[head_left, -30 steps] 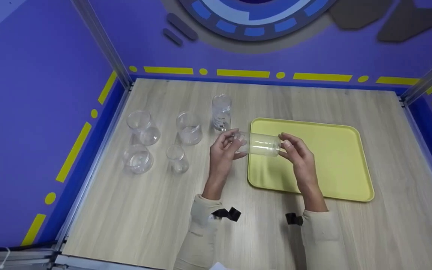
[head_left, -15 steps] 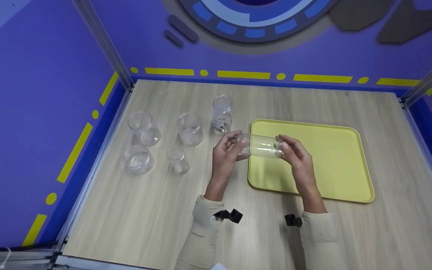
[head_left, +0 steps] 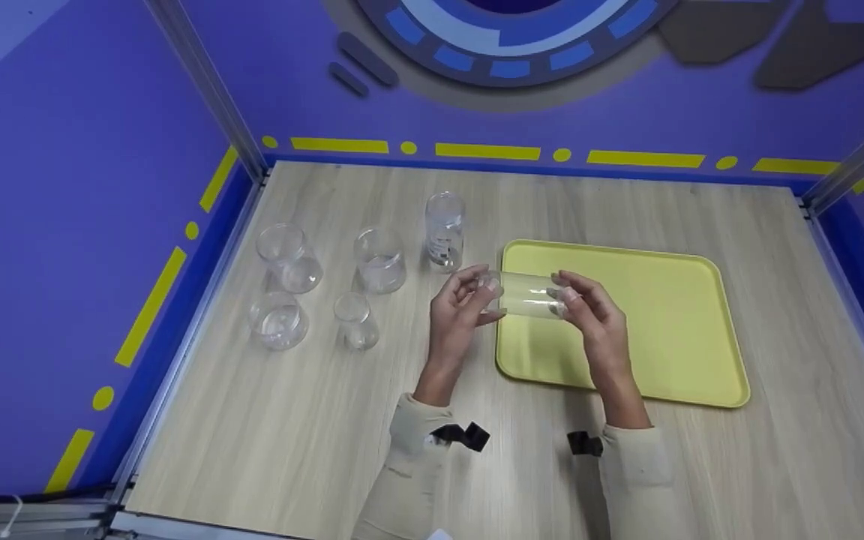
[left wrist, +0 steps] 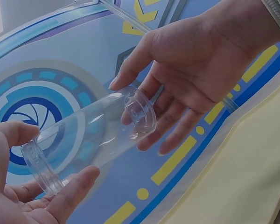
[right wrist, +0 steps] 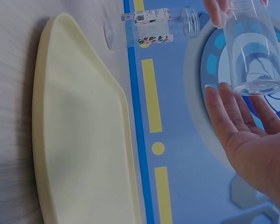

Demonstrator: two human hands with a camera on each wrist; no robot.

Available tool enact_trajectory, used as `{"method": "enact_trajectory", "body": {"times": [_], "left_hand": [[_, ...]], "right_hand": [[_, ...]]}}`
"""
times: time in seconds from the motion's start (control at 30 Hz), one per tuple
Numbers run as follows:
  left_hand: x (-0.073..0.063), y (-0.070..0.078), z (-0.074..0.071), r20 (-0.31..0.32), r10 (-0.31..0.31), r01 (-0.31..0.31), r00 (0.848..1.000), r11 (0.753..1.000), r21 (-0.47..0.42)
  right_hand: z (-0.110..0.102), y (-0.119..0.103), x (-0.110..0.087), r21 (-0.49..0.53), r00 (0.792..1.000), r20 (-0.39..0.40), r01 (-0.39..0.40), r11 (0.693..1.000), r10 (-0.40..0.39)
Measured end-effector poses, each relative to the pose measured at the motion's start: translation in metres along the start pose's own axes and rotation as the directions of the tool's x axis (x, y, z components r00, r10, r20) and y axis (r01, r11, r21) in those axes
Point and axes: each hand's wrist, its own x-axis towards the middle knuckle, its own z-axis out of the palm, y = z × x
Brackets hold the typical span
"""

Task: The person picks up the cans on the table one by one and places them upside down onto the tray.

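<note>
A clear, see-through cylindrical jar point(head_left: 528, 295) lies sideways in the air over the tray's left part, between both hands. My left hand point(head_left: 453, 319) grips its ribbed end with thumb and fingers, which shows closely in the left wrist view, where the jar point(left wrist: 91, 128) tilts. At the other end, my right hand point(head_left: 603, 326) holds the base between thumb and fingers. In the right wrist view, several fingers of that hand point(right wrist: 259, 140) spread below the jar's base point(right wrist: 257, 87). Nothing can be seen inside the jar.
A yellow tray point(head_left: 664, 330) lies on the wooden table point(head_left: 267, 427) at right. Left of it stand a tall labelled jar point(head_left: 445, 229), a wide clear container point(head_left: 380, 262), a small one point(head_left: 357, 322), and two more point(head_left: 289, 259) farther left. Blue-purple panels point(head_left: 124, 150) border the table.
My left hand has shifted slightly right, along with the jar. The right hand's fingers now reach further over the jar's base end. The standing containers and tray stay where they were.
</note>
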Motion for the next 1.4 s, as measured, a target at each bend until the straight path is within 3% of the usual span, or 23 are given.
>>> {"method": "enact_trajectory", "body": {"times": [0.27, 0.9, 1.4], "left_hand": [[-0.0008, -0.0036, -0.0017, -0.003, 0.002, -0.002, 1.0, 1.0, 0.013], [-0.003, -0.0082, -0.0055, 0.021, -0.01, 0.009, 1.0, 0.999, 0.039], [-0.0043, -0.0064, -0.0087, 0.035, -0.034, 0.028, 0.999, 0.984, 0.179]], "right_hand": [[0.0008, 0.0009, -0.0012, -0.029, 1.0, -0.008, -0.005, 1.0, 0.005], [0.0036, 0.0035, -0.0051, 0.074, 1.0, 0.015, 0.013, 0.997, -0.014], [-0.0019, 0.0009, -0.0049, 0.07, 1.0, -0.005, 0.023, 0.997, -0.022]]}}
